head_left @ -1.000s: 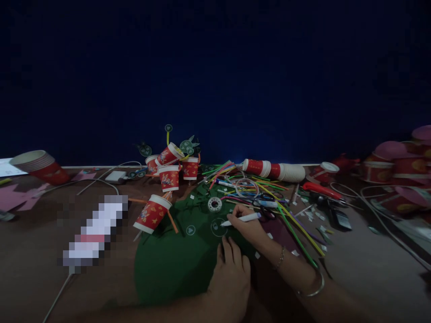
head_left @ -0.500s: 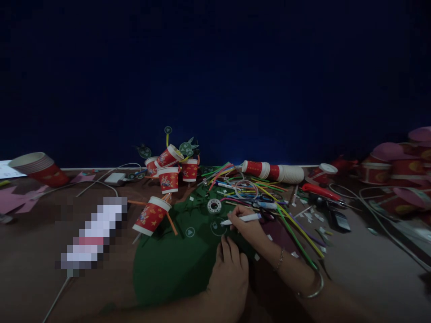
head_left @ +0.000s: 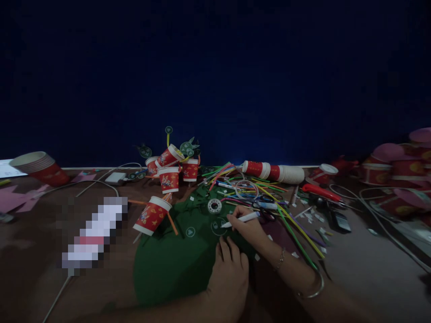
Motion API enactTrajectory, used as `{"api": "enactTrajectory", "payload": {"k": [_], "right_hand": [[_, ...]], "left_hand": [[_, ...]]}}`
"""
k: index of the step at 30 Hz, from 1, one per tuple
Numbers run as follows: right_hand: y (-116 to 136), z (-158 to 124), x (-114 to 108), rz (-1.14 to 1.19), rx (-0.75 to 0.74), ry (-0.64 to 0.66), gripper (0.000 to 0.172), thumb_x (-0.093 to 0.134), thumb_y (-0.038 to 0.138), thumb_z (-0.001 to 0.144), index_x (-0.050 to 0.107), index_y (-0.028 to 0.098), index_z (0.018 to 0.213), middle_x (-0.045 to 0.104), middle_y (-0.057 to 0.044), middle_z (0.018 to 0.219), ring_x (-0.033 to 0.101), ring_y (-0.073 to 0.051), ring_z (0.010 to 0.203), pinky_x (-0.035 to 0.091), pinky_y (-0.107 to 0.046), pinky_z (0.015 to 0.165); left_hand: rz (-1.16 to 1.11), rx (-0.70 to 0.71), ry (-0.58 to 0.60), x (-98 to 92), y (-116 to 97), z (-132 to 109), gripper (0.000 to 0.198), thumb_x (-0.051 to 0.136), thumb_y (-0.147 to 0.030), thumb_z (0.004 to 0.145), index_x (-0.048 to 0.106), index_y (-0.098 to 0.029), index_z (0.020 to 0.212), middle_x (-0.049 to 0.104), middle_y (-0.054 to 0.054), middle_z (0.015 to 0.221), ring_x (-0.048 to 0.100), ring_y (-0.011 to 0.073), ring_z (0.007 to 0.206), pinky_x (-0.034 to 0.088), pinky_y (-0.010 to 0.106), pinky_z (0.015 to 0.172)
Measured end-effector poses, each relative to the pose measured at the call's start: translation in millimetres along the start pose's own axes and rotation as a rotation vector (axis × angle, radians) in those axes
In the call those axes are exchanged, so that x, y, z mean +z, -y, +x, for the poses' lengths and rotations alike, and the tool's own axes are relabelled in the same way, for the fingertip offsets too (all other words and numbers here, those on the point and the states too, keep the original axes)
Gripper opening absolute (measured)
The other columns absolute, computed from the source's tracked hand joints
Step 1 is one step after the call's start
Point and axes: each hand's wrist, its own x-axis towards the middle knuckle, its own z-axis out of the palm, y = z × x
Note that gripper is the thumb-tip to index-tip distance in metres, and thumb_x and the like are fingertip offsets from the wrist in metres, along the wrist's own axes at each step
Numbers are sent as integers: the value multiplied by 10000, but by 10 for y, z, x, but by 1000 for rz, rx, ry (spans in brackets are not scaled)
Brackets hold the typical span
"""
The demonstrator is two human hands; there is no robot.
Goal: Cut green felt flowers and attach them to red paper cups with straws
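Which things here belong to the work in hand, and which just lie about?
In use:
slim white marker pen, held in the right hand
dark green, round-edged sheet, under the left hand

Probably just lying about:
tilted red patterned paper cup
sideways stack of red-and-white paper cups
white ring-shaped object
white rectangular block

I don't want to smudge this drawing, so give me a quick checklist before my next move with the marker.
1. White marker secure: ok, held in the fingers of your right hand.
2. Green paper steadied: ok, your left hand rests on it.
3. Left fingertips clear of the drawn circle: cannot tell, they sit right by its near edge.
4. Marker tip over the circle: ok, though contact is too fine to see.
5. Long yellow straw out of the circle: ok, it lies off to the right.
6. Ink dry: cannot tell.
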Motion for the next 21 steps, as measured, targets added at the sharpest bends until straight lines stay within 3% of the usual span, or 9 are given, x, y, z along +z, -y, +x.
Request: {"api": "enactTrajectory", "payload": {"k": [7, 21], "right_hand": [[-5, -4, 4, -23, 9, 30, 194, 581, 300, 661, 435, 212, 568, 550, 40, 453, 486, -118, 440, 347, -221, 452], [-7, 1, 6, 2, 17, 37, 218, 563, 325, 680, 419, 216, 558, 514, 53, 414, 464, -110, 405, 332, -218, 430]], "left_hand": [[34, 22, -27, 30, -4, -12, 290, 503, -245, 777, 634, -56, 953, 594, 256, 1102, 552, 353, 1053, 462, 469, 813], [38, 29, -15, 12, 9, 1, 297, 511, -251, 774, 633, -56, 961, 599, 250, 1097, 550, 353, 1057, 467, 468, 808]]}}
